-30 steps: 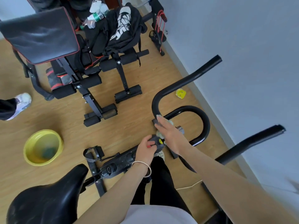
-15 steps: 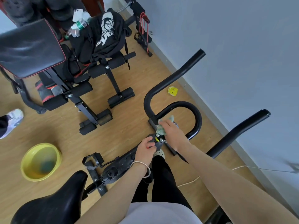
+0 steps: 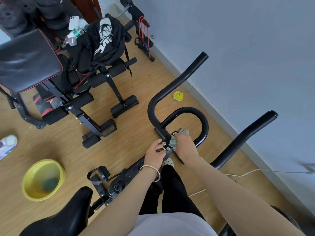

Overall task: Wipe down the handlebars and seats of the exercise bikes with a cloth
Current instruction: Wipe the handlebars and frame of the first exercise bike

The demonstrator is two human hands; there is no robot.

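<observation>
At the far left a yellow basin (image 3: 39,198) sits on the wood floor, well apart from the bike. It holds water and a dark green lump I cannot identify, and is probably parked there for rinsing, near the person yet out of the way of the pedal (image 3: 98,175). Behind it a weight bench (image 3: 29,60) draped with black clothing plays no part in the job. At the bottom edge the black seat (image 3: 64,217) has neither hand on it, so its wipe looks like a separate step from this 1. Further right, the left hand (image 3: 154,155), a bangle on its wrist, has its fingers curled round the head of the bike frame (image 3: 124,176), just beside the bolted bracket (image 3: 164,135). That grip seems meant to steady the bike against the rubbing. The pale green cloth (image 3: 173,141) is bunched in the right hand (image 3: 185,145), whose fingers are closed on it and press it onto the bracket where the handlebars (image 3: 203,126) join. This is the awkward spot, with 3 bolt heads showing and tight corners, which would explain a wadded cloth rather than a flat 1. The looped middle bar and the 2 long outer grips reach toward the grey wall with no hand on them. A thin white cord (image 3: 238,174) trails over the floor at the right, near the bike's base and easy to snag.
</observation>
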